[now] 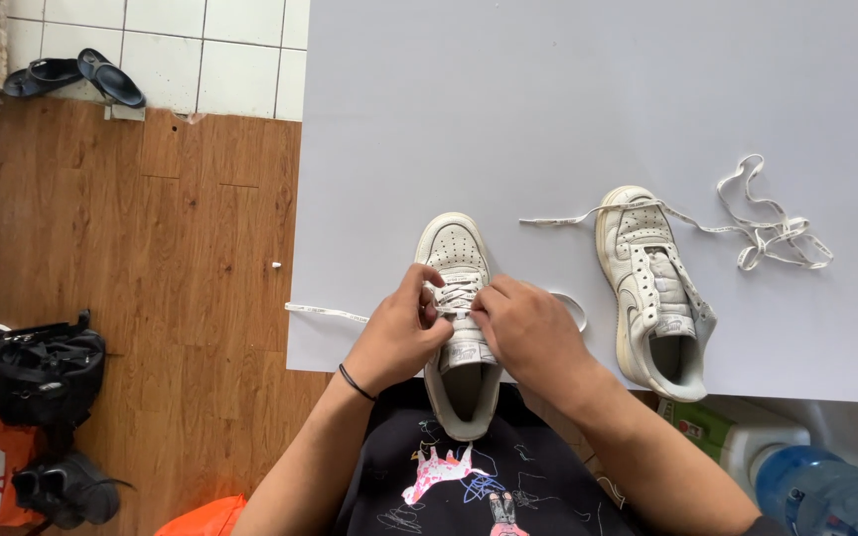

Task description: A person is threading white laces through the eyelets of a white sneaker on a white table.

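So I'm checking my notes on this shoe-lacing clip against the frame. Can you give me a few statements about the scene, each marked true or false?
1. Both hands, the left hand and the right hand, are on the laces of the near white sneaker. True.
2. The second white sneaker stands on the wooden floor. False: it rests on the white table, to the right of the near one.
3. A loose tangle of lace lies beyond the second sneaker. True.
4. The left wrist is bare. False: it wears a thin black band.
5. A pair of dark sandals lies on the tiled floor. True.
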